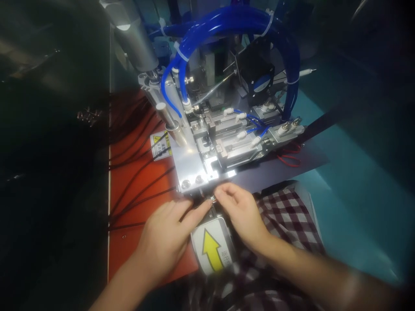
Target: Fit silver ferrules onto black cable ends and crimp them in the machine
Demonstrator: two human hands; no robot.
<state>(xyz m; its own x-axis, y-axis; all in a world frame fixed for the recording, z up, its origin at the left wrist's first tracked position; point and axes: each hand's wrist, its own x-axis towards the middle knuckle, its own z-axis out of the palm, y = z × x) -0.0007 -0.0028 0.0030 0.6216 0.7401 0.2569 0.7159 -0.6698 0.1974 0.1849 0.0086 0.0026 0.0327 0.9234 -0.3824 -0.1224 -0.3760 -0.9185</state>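
Note:
At the front of a metal machine, my two hands come close together. My left hand [167, 226] has its thumb stretched toward a small shiny part [212, 199], with a gap between thumb and index finger; its other fingertips are hidden at the machine's front plate [188, 170]. My right hand [238, 207] is closed in a pinch just right of that part, thumb and index finger together. What lies between them is too small to make out. Just below the fingers is a white label with a yellow arrow [211, 250] pointing at the machine.
Blue air hoses [227, 21] arch over the machine's small cylinders [240, 149]. Black cables [136, 181] cross the orange base [129, 255] at left, near a warning label [161, 146]. A metal post [165, 114] rises beside the plate. Checked cloth [288, 214] lies below right.

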